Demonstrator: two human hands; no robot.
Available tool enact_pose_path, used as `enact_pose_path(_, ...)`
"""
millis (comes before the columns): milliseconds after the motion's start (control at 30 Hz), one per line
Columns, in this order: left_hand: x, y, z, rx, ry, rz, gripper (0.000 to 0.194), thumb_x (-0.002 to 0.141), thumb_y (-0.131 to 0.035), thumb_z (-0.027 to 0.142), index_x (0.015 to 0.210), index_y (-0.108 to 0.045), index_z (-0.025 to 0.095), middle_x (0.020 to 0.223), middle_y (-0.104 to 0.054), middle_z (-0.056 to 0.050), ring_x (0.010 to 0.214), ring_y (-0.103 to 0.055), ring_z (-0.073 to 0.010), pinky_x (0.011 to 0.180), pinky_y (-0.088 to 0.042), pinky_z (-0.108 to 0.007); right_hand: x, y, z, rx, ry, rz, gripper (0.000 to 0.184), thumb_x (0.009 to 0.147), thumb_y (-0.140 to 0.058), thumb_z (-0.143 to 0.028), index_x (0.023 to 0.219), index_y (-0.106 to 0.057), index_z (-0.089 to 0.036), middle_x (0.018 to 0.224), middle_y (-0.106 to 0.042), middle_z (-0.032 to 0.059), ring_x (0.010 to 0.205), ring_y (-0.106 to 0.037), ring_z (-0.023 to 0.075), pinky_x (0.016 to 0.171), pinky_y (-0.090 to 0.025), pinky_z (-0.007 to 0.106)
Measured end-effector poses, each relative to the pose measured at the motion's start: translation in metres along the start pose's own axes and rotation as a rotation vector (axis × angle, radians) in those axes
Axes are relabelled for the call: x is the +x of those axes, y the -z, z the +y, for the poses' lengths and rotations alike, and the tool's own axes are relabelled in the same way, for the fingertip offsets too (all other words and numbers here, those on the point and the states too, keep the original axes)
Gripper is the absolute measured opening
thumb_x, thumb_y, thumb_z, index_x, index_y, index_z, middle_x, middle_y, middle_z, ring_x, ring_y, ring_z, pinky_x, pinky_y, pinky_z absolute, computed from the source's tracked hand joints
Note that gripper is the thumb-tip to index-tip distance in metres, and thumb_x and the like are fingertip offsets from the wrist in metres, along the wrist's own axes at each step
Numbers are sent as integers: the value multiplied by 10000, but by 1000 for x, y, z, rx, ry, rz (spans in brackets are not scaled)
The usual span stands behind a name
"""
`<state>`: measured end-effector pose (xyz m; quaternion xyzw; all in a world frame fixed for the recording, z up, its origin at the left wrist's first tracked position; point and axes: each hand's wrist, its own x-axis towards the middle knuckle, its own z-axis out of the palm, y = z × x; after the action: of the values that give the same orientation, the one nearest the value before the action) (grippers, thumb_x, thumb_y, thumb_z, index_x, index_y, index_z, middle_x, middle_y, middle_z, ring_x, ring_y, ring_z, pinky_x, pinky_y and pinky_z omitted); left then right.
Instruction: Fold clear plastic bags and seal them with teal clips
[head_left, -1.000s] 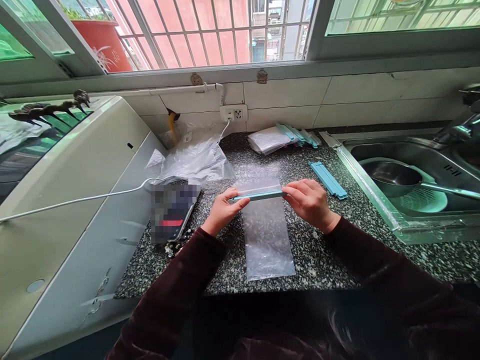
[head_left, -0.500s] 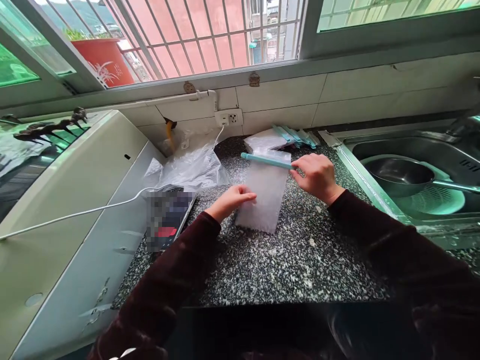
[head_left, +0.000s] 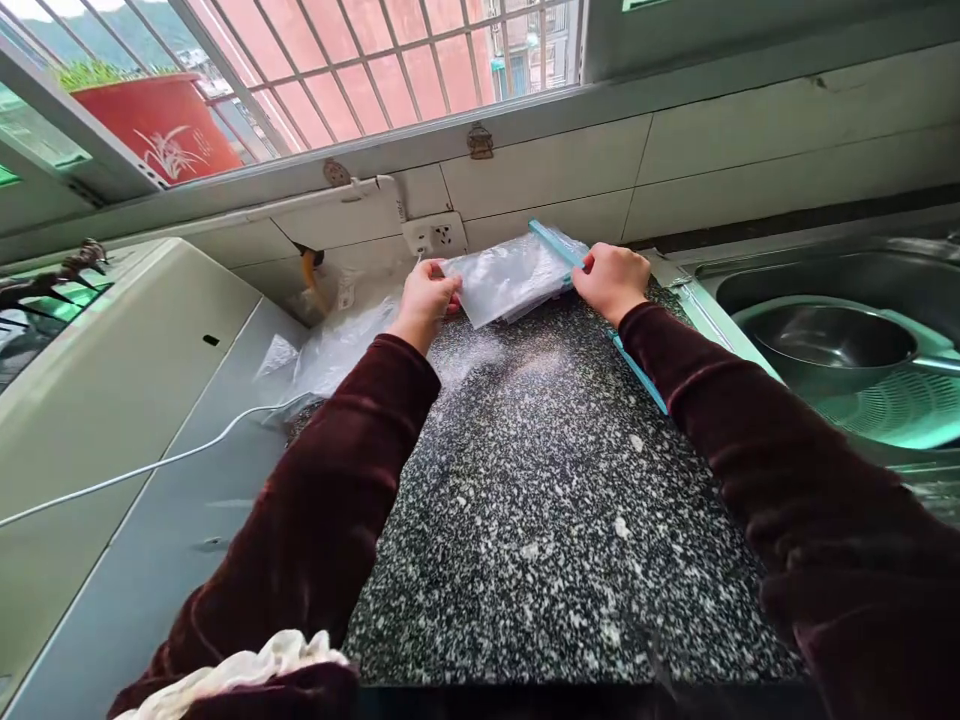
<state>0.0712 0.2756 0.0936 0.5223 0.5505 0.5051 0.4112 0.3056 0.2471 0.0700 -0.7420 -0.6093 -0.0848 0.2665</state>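
A clear plastic zip bag (head_left: 499, 278) with a teal slider strip along its right end stretches between my hands at the back of the counter. My left hand (head_left: 426, 300) pinches its left end between thumb and fingers. At the strip's near end, my right hand (head_left: 613, 282) has its fingers closed on the bag. Directly beneath lies a stack of similar bags (head_left: 536, 305), mostly covered; whether the held bag touches it I cannot tell. Another teal strip (head_left: 641, 375) shows beside my right forearm, partly hidden by the sleeve.
Crumpled clear plastic (head_left: 337, 345) lies at the back left below a wall socket (head_left: 435, 236). A white cable (head_left: 187, 455) crosses the pale appliance (head_left: 150, 370) on the left. To the right, a sink (head_left: 712, 290) holds a pan (head_left: 832, 338) and a green colander (head_left: 892, 408).
Both hands have carried the bag back and up over the stack, turning it so its strip faces right. My left hand has shifted to the bag's far-left end. The view has tilted.
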Motion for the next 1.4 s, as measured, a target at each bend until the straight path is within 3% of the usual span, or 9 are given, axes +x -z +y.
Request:
enact_pose_path(200,4,-31,-26,-35,54,22,470,721,-583,83,1170,-463,152,680,-568,5,516,-564,-125,554,-465,-268,16,-19,-2,-51,-77,-64,340,824,-509,-389,898,-657,-92,858,-665,189,855,-615,301,717,-418,409)
enact_pose_path(367,-9,-23,-35,118,82,-50,504,724,-596,144,1212,-472,116,789,-618,-53,496,-579,-140,545,-451,-278,16,-22,1,-82,-88,-87,350,807,-531,-414,875,-672,-101,823,-669,189,823,-612,300,700,-419,413)
enact_pose_path(567,0,64,-34,634,-242,84,110,723,-573,201,746,-660,138,722,-635,-76,702,-593,-202,724,-451,-325,12,-10,-9,-98,67,2,371,821,-520,-427,935,-643,-96,930,-635,193,882,-568,302,759,-378,436)
enact_pose_path(667,4,116,-41,968,-279,187,136,715,-588,258,741,-679,160,811,-635,-115,826,-576,-256,773,-430,-361,6,-6,-36,-98,290,52,310,844,-472,-358,920,-644,-111,940,-635,176,875,-538,273,727,-351,386)
enact_pose_path(800,-1,152,-51,1276,-299,102,292,672,-641,381,879,-697,182,958,-610,-141,946,-532,-306,781,-415,-376,-8,-12,-100,-95,557,-78,265,846,-441,-262,906,-652,-112,917,-637,164,886,-519,254,720,-306,353)
enact_pose_path(967,-8,156,-52,1446,-336,-51,221,752,-508,219,819,-706,149,901,-609,-172,939,-531,-320,726,-390,-381,-30,-32,-184,-32,772,-161,281,872,-399,-227,954,-645,-117,958,-633,156,929,-514,248,744,-289,346)
enact_pose_path(1100,-11,161,-42,1386,-400,120,293,807,-408,215,797,-694,151,861,-607,-167,871,-538,-302,673,-373,-376,-42,-43,-224,0,768,-180,317,869,-407,-196,1126,-577,-124,1027,-633,153,949,-537,251,739,-302,339)
enact_pose_path(1233,-29,166,-28,1303,-566,238,271,822,-410,251,809,-669,170,857,-603,-131,839,-533,-272,688,-366,-366,-45,-36,-239,58,668,-157,407,888,-412,-251,1283,-465,-165,1040,-661,122,935,-577,242,710,-316,323)
enact_pose_path(1400,-71,148,-15,1283,-743,155,237,834,-435,237,767,-653,174,811,-603,-111,783,-533,-244,672,-349,-353,-49,-8,-220,76,669,-78,431,894,-407,-262,1319,-433,-201,1042,-682,91,851,-605,205,685,-302,309)
